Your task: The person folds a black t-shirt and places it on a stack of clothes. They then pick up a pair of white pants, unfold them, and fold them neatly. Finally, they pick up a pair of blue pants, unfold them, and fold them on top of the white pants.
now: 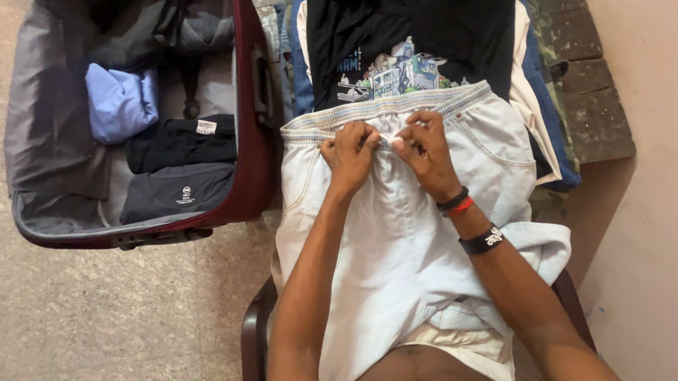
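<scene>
**Two hands working the drawstring of pale shorts over a lap**

Seen from a head camera looking down. Nearest the viewer, two bare forearms reach forward from the bottom edge, over the dark frame of a chair (252, 335). A pair of pale, washed-blue shorts (402, 241) lies spread across the person's lap and runs forward to a pile of clothes.

The left hand (350, 156) and the right hand (426, 150) meet at the middle of the elastic waistband (396, 104), almost touching each other. Both hands are closed in a pinch on the thin white drawstring (386, 139), which shows as a short pale line between the fingertips. The right wrist wears a black and red band, with a second black band further up the arm.

To handle the cord well, a judgement: keep the pinch close to the waistband, pull both ends evenly, and hold the fabric flat so the cord does not slip back inside its channel.

Just beyond the hands lies a black t-shirt (423, 27) with a colourful print, on top of stacked garments in blue, cream and camouflage. To the right of the right hand, beyond the pile, is a row of dark bricks (590, 88) against a pinkish wall.

Well to the left of the left hand, an open maroon suitcase (251, 179) sits on the tiled floor. It holds a folded light-blue garment (118, 101) and two dark folded garments.
</scene>
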